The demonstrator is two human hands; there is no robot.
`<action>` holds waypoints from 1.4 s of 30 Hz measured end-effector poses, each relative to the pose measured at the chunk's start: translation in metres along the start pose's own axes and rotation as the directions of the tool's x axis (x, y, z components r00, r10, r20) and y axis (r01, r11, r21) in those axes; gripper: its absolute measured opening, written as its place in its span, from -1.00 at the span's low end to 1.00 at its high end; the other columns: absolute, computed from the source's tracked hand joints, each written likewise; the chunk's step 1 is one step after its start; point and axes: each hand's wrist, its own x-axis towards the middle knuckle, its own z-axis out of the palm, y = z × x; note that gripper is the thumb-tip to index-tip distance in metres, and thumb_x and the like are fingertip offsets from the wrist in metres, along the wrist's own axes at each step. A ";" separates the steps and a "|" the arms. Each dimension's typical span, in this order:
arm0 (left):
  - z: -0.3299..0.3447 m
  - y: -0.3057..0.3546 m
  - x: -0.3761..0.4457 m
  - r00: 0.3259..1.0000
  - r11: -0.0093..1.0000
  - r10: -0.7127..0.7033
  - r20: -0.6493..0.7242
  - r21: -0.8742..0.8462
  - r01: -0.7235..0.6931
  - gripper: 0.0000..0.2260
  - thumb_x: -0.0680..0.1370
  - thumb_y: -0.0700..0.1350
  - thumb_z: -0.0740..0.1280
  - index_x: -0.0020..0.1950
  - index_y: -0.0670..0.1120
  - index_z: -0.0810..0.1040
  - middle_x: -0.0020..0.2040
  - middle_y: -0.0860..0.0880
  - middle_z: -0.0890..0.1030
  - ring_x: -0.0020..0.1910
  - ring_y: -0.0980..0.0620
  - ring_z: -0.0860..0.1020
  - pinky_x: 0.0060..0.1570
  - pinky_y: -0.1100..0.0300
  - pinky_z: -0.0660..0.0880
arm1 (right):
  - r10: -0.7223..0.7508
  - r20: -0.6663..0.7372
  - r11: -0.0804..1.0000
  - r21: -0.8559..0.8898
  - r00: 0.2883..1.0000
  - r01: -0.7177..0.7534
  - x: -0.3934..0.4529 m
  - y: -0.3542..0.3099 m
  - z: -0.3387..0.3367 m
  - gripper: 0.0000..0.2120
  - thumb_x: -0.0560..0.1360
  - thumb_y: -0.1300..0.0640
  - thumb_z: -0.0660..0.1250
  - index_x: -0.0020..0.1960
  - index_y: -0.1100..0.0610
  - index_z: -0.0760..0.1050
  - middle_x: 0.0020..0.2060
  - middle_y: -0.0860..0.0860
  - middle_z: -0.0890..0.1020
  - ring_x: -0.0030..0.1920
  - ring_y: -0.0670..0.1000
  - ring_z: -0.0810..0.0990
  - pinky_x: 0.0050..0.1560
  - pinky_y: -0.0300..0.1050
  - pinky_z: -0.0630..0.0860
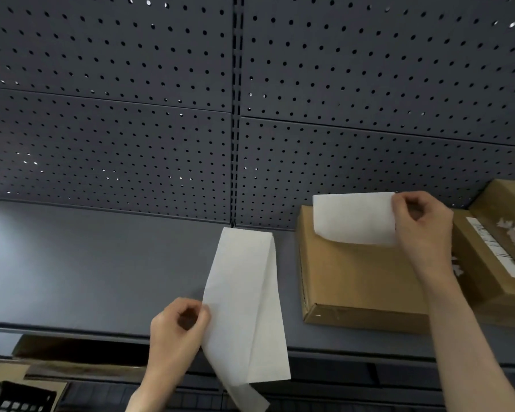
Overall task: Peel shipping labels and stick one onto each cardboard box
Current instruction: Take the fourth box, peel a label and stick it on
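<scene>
- Shipping label (354, 218): a blank white sheet that I see pinched at its right edge by my right hand (422, 224), held over the far part of the flat cardboard box (357, 278), lower edge curling at the box top.
- My left hand (179, 325) pinches the left edge of a long folded white liner strip (247, 307), which hangs over the front of the grey shelf (87, 263).
- The box lies flat on the shelf, right of centre.
- A second box (497, 251) sits just beside it on the right, carrying a printed label and torn white paper scraps.
- A dark pegboard (131, 114) backs the shelf.
</scene>
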 end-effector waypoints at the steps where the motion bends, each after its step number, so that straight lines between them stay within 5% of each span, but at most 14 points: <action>1: -0.003 0.000 0.002 0.994 0.980 0.112 0.009 0.164 -0.112 -0.84 0.49 -0.06 0.45 -0.31 0.06 0.62 -0.32 0.11 0.63 -0.35 0.12 0.56 -0.27 0.21 0.49 | -0.012 0.001 1.000 -0.009 1.000 0.012 -0.001 0.001 -0.001 -0.91 0.66 0.14 0.30 0.08 0.10 0.58 -0.16 -0.06 0.60 -0.21 -0.37 0.54 -0.21 -0.54 0.45; 3: -0.009 0.000 0.007 0.955 0.826 0.286 0.082 0.483 -0.289 -0.81 0.45 0.14 0.34 -0.22 0.06 0.61 -0.28 0.15 0.58 -0.30 0.05 0.55 -0.21 0.08 0.43 | -0.044 0.012 0.999 -0.015 0.999 0.044 -0.005 0.001 -0.002 -0.92 0.65 0.15 0.31 0.08 0.11 0.58 -0.16 -0.06 0.60 -0.19 -0.35 0.55 -0.19 -0.53 0.46; 5: -0.011 0.000 0.016 0.939 0.708 0.329 0.104 0.631 -0.318 -0.70 0.41 0.20 0.30 -0.07 0.01 0.60 -0.23 0.11 0.61 -0.24 -0.04 0.59 -0.16 0.06 0.35 | -0.085 0.020 0.996 -0.019 0.996 0.086 -0.008 0.001 -0.004 -0.93 0.65 0.16 0.31 0.08 0.10 0.57 -0.13 -0.03 0.61 -0.15 -0.31 0.56 -0.14 -0.53 0.47; 10: -0.009 0.023 0.026 0.980 0.801 0.196 0.029 0.571 -0.178 -0.07 0.30 0.07 0.58 0.53 -0.06 0.16 -0.37 0.11 0.54 -0.30 -0.10 0.56 -0.02 0.10 0.25 | -0.204 0.001 0.979 -0.021 0.979 0.204 -0.013 -0.006 -0.013 -0.91 0.65 0.18 0.31 0.09 0.17 0.57 -0.10 0.03 0.61 -0.10 -0.21 0.56 -0.10 -0.47 0.49; 12: -0.005 0.023 0.031 0.970 0.769 0.242 0.012 0.608 -0.199 0.07 0.30 0.21 0.53 0.62 -0.10 0.03 -0.21 0.04 0.63 -0.11 -0.10 0.60 0.00 0.08 0.27 | -0.257 -0.019 0.966 -0.017 0.966 0.257 -0.013 -0.010 -0.019 -0.93 0.65 0.18 0.31 0.06 0.17 0.56 -0.10 0.04 0.60 -0.12 -0.17 0.56 -0.10 -0.44 0.50; 16: 0.010 0.039 0.033 0.878 0.695 0.475 -0.064 0.639 -0.329 -0.20 0.36 0.27 0.31 0.49 -0.17 0.37 0.31 -0.16 0.52 0.28 -0.18 0.46 0.14 -0.04 0.32 | -0.377 -0.031 0.926 -0.025 0.926 0.376 -0.013 -0.016 -0.028 -0.92 0.64 0.23 0.31 0.02 0.22 0.56 -0.13 0.07 0.59 -0.14 -0.01 0.56 -0.13 -0.36 0.50; 18: 0.023 0.065 0.030 0.784 0.680 0.620 -0.035 0.523 -0.514 -0.45 0.40 0.13 0.32 0.31 -0.14 0.52 0.21 -0.10 0.58 0.19 -0.11 0.51 0.10 0.07 0.31 | -0.437 -0.027 0.898 -0.056 0.899 0.436 -0.016 -0.018 -0.030 -0.92 0.63 0.26 0.32 0.00 0.26 0.56 -0.14 0.08 0.58 -0.17 -0.01 0.53 -0.15 -0.39 0.48; 20: 0.044 0.095 0.027 0.799 0.761 0.598 0.057 0.273 -0.589 -0.68 0.45 0.07 0.33 0.14 -0.04 0.60 0.02 0.08 0.64 0.04 0.05 0.57 0.03 0.19 0.38 | -0.501 -0.016 0.863 -0.093 0.866 0.497 -0.020 -0.019 -0.030 -0.93 0.61 0.30 0.33 -0.02 0.29 0.56 -0.14 0.09 0.57 -0.18 -0.06 0.50 -0.14 -0.41 0.46; 23: 0.081 0.139 0.030 0.881 0.940 0.332 0.337 -0.192 -0.281 -0.87 0.55 0.03 0.34 -0.04 0.02 0.65 -0.13 0.06 0.71 -0.10 0.05 0.67 -0.11 0.12 0.54 | -0.601 0.015 0.793 -0.109 0.799 0.599 -0.031 -0.018 -0.031 -0.93 0.61 0.33 0.33 -0.03 0.32 0.56 -0.13 0.11 0.57 -0.16 -0.06 0.50 -0.11 -0.33 0.50; 26: 0.113 0.167 0.042 0.857 0.909 0.106 0.505 -0.398 0.122 -0.70 0.66 0.02 0.26 0.05 -0.18 0.65 -0.04 -0.14 0.75 -0.13 -0.14 0.72 -0.25 0.08 0.58 | -0.654 0.090 0.739 -0.139 0.751 0.659 -0.049 -0.011 -0.030 -0.90 0.63 0.30 0.32 -0.01 0.31 0.58 -0.09 0.10 0.59 -0.15 -0.01 0.57 -0.18 -0.11 0.58; 28: 0.123 0.176 0.047 0.842 0.856 0.024 0.539 -0.446 0.261 -0.64 0.66 0.05 0.24 0.07 -0.24 0.63 -0.05 -0.16 0.75 -0.17 -0.16 0.73 -0.29 0.11 0.59 | -0.688 0.137 0.694 -0.160 0.712 0.702 -0.061 -0.007 -0.028 -0.87 0.63 0.27 0.30 0.00 0.31 0.59 -0.08 0.11 0.61 -0.17 0.01 0.60 -0.27 -0.09 0.60; 35: 0.144 0.185 0.042 0.867 0.842 0.014 0.498 -0.474 0.259 -0.68 0.60 0.00 0.37 -0.06 -0.25 0.72 -0.17 -0.19 0.74 -0.35 0.03 0.65 -0.39 0.24 0.54 | -0.785 0.284 0.476 -0.292 0.550 0.830 -0.094 0.002 -0.034 -0.88 0.64 0.21 0.30 0.02 0.25 0.58 -0.08 0.15 0.71 -0.06 0.07 0.69 -0.30 -0.10 0.64; 42: 0.166 0.186 0.033 0.927 0.862 -0.002 0.376 -0.468 0.192 -0.84 0.57 -0.19 0.40 -0.18 -0.20 0.68 -0.09 -0.34 0.70 -0.19 -0.16 0.58 -0.29 0.14 0.45 | -0.759 0.466 0.354 -0.292 0.456 0.888 -0.114 0.027 -0.043 -0.91 0.62 0.23 0.36 -0.01 0.19 0.64 -0.07 0.09 0.67 -0.03 0.08 0.66 -0.20 -0.07 0.60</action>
